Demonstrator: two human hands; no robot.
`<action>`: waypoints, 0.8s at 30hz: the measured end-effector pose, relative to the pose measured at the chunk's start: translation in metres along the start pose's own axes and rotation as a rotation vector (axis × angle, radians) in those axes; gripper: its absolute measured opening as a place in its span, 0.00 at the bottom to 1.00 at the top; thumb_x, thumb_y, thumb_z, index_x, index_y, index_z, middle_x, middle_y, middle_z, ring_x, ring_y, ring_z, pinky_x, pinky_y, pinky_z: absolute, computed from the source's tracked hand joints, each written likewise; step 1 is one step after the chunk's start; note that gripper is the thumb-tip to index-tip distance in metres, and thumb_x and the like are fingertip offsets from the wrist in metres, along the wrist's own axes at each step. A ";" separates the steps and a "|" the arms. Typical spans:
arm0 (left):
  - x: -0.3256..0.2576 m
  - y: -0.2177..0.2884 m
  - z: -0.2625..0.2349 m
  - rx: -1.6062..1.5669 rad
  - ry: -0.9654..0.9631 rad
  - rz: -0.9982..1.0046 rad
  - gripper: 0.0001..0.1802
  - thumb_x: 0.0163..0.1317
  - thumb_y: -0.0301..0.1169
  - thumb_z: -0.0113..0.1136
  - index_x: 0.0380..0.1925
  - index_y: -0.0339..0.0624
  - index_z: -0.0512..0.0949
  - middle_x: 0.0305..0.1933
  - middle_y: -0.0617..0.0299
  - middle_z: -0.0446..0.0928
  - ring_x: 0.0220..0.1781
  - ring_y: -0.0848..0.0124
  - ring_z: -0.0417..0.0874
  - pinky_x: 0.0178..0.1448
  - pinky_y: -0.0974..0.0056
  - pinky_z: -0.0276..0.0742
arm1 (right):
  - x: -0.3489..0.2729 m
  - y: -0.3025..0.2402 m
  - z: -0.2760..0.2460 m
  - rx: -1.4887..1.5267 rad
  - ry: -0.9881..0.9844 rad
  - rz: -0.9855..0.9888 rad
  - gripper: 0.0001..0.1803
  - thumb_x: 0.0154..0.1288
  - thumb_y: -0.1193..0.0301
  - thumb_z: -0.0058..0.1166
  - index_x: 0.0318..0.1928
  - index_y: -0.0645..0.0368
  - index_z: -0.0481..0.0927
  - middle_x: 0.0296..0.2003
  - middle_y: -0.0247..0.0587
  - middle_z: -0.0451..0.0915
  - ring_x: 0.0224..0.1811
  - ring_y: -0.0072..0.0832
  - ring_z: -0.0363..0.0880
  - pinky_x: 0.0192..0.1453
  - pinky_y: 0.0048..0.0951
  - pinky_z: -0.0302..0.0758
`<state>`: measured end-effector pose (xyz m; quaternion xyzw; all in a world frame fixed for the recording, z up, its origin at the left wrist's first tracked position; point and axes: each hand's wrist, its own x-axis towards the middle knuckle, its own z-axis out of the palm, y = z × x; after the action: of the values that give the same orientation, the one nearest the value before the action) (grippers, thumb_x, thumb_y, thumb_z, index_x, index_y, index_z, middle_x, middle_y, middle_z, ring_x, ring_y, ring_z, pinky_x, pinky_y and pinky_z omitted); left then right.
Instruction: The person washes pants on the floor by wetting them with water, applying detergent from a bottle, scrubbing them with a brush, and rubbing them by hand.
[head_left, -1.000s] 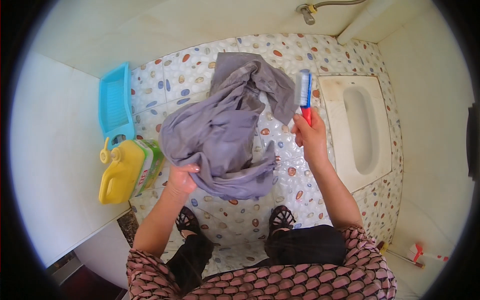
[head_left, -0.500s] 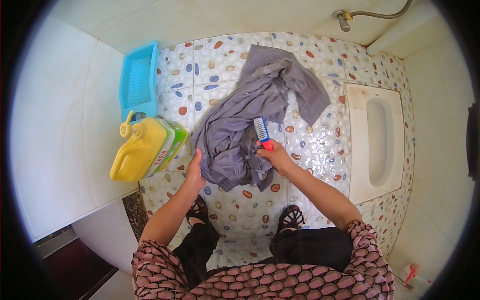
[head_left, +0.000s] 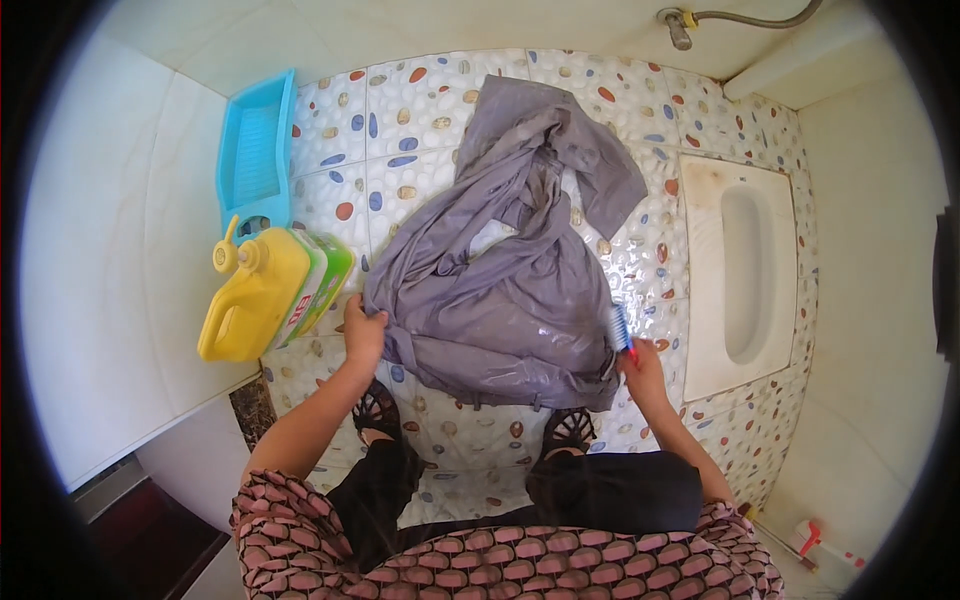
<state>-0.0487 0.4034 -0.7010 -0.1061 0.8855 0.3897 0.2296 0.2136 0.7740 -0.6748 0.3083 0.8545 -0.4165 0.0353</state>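
The left hand has its grip clamped on the grey garment, partly hidden; the right hand clasps a blurred brush, covering its lower end.

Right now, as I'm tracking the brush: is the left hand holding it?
No, the brush is gripped in the right hand.

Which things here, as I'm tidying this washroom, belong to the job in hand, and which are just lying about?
In use:
wet grey trousers, left hand at their edge
blue-and-red scrub brush, in the right hand

Lying about:
light-blue plastic washboard
yellow handled jug, though perhaps a supply for the job
red-and-white item, lower right, too small to identify
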 end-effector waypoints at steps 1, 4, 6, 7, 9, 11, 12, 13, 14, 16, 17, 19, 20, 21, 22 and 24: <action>-0.012 0.011 0.014 0.333 0.196 0.204 0.31 0.48 0.28 0.60 0.56 0.37 0.66 0.55 0.47 0.69 0.58 0.53 0.69 0.61 0.56 0.63 | 0.002 0.006 0.004 -0.134 0.183 -0.095 0.17 0.59 0.74 0.50 0.49 0.64 0.73 0.36 0.49 0.74 0.40 0.43 0.74 0.49 0.34 0.70; -0.054 0.069 0.024 0.412 0.147 0.658 0.37 0.44 0.28 0.60 0.59 0.38 0.65 0.64 0.45 0.59 0.68 0.50 0.57 0.67 0.45 0.48 | 0.027 -0.050 0.007 -0.044 0.047 0.002 0.21 0.61 0.71 0.51 0.56 0.54 0.69 0.41 0.48 0.75 0.38 0.46 0.76 0.45 0.37 0.73; -0.060 0.104 0.042 0.477 -0.091 0.939 0.35 0.46 0.28 0.60 0.59 0.41 0.66 0.66 0.48 0.58 0.71 0.54 0.53 0.68 0.47 0.47 | 0.043 -0.071 0.016 0.057 -0.066 0.102 0.23 0.62 0.70 0.51 0.58 0.49 0.68 0.43 0.48 0.74 0.37 0.47 0.76 0.42 0.38 0.75; -0.050 0.107 0.059 0.574 -0.207 1.079 0.34 0.48 0.31 0.61 0.59 0.45 0.66 0.67 0.53 0.58 0.71 0.56 0.53 0.69 0.45 0.46 | 0.051 -0.077 0.025 -0.037 -0.068 -0.125 0.25 0.61 0.71 0.51 0.60 0.46 0.66 0.40 0.47 0.74 0.35 0.47 0.77 0.39 0.39 0.75; -0.007 0.094 0.086 0.822 -0.334 1.201 0.33 0.52 0.37 0.61 0.60 0.53 0.67 0.69 0.62 0.56 0.71 0.60 0.52 0.68 0.40 0.45 | 0.080 -0.085 0.039 -0.116 -0.082 -0.373 0.27 0.61 0.71 0.52 0.61 0.43 0.65 0.37 0.46 0.74 0.32 0.47 0.77 0.35 0.39 0.75; 0.043 0.105 0.098 0.992 -0.377 1.158 0.32 0.55 0.44 0.57 0.62 0.62 0.65 0.70 0.68 0.57 0.73 0.64 0.50 0.67 0.33 0.42 | 0.123 -0.082 0.043 -0.398 -0.112 -0.329 0.25 0.63 0.65 0.50 0.60 0.35 0.66 0.37 0.45 0.74 0.35 0.47 0.77 0.37 0.42 0.75; 0.062 0.118 0.092 1.029 -0.354 1.226 0.33 0.54 0.45 0.58 0.62 0.64 0.64 0.70 0.69 0.56 0.73 0.68 0.49 0.68 0.34 0.40 | 0.147 -0.075 0.038 -0.445 -0.084 -0.356 0.24 0.63 0.64 0.50 0.60 0.34 0.67 0.36 0.45 0.74 0.35 0.47 0.77 0.37 0.42 0.75; 0.063 0.144 0.089 1.037 -0.317 1.167 0.33 0.54 0.45 0.58 0.63 0.63 0.63 0.70 0.69 0.56 0.73 0.68 0.51 0.68 0.33 0.40 | 0.171 -0.065 0.028 -0.496 -0.051 -0.374 0.23 0.63 0.63 0.49 0.59 0.34 0.67 0.35 0.46 0.73 0.35 0.47 0.77 0.36 0.42 0.75; 0.066 0.161 0.082 1.063 -0.279 1.090 0.34 0.54 0.45 0.58 0.63 0.61 0.63 0.70 0.68 0.56 0.72 0.67 0.52 0.68 0.33 0.40 | 0.188 -0.072 0.021 -0.524 -0.001 -0.289 0.22 0.63 0.64 0.49 0.59 0.34 0.68 0.37 0.46 0.73 0.36 0.47 0.77 0.37 0.42 0.75; 0.106 0.158 0.082 0.590 0.090 0.832 0.34 0.53 0.39 0.61 0.62 0.52 0.64 0.67 0.63 0.61 0.69 0.63 0.59 0.67 0.35 0.43 | 0.209 -0.085 0.023 -0.541 0.040 -0.214 0.22 0.63 0.64 0.49 0.58 0.34 0.68 0.38 0.47 0.73 0.37 0.46 0.77 0.37 0.42 0.75; 0.110 0.171 0.081 0.582 0.095 0.839 0.34 0.53 0.39 0.61 0.62 0.52 0.64 0.67 0.63 0.61 0.69 0.63 0.59 0.67 0.35 0.43 | 0.221 -0.083 0.024 -0.505 0.170 -0.213 0.22 0.64 0.64 0.49 0.59 0.36 0.68 0.37 0.48 0.73 0.35 0.46 0.77 0.37 0.43 0.75; 0.114 0.191 0.079 0.467 0.157 0.900 0.31 0.52 0.34 0.61 0.59 0.50 0.67 0.64 0.58 0.64 0.67 0.62 0.62 0.65 0.43 0.51 | 0.224 -0.083 0.023 -0.473 0.295 -0.209 0.22 0.64 0.65 0.48 0.59 0.37 0.68 0.37 0.49 0.73 0.34 0.47 0.77 0.36 0.44 0.75; 0.095 0.196 0.082 0.458 0.209 1.004 0.25 0.52 0.28 0.59 0.53 0.47 0.72 0.60 0.56 0.67 0.65 0.62 0.65 0.61 0.49 0.56 | 0.205 -0.090 0.029 -0.356 0.270 -0.242 0.22 0.63 0.65 0.49 0.59 0.39 0.69 0.37 0.49 0.74 0.33 0.47 0.77 0.35 0.43 0.75; 0.073 0.194 0.081 0.483 0.197 1.116 0.23 0.52 0.28 0.58 0.51 0.47 0.73 0.59 0.57 0.68 0.64 0.62 0.65 0.61 0.49 0.56 | 0.185 -0.099 0.037 -0.230 0.244 -0.279 0.22 0.62 0.66 0.49 0.59 0.40 0.69 0.37 0.49 0.74 0.33 0.47 0.77 0.35 0.43 0.75; 0.051 0.186 0.079 0.506 0.185 1.231 0.21 0.52 0.27 0.57 0.49 0.46 0.74 0.57 0.58 0.69 0.64 0.63 0.66 0.61 0.49 0.56 | 0.163 -0.110 0.052 -0.421 0.051 -0.356 0.22 0.61 0.67 0.49 0.58 0.41 0.70 0.36 0.48 0.74 0.32 0.45 0.77 0.33 0.42 0.75; 0.006 0.139 0.079 0.601 0.093 1.335 0.20 0.51 0.27 0.55 0.47 0.44 0.75 0.60 0.57 0.68 0.67 0.63 0.63 0.61 0.46 0.57 | 0.118 -0.107 0.070 -0.570 -0.209 -0.650 0.22 0.60 0.68 0.50 0.56 0.42 0.72 0.34 0.46 0.73 0.31 0.42 0.76 0.30 0.39 0.75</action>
<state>-0.0794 0.5552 -0.6617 0.5072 0.8390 0.1822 -0.0753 0.0452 0.7317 -0.6841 -0.0425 0.9796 -0.1825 0.0724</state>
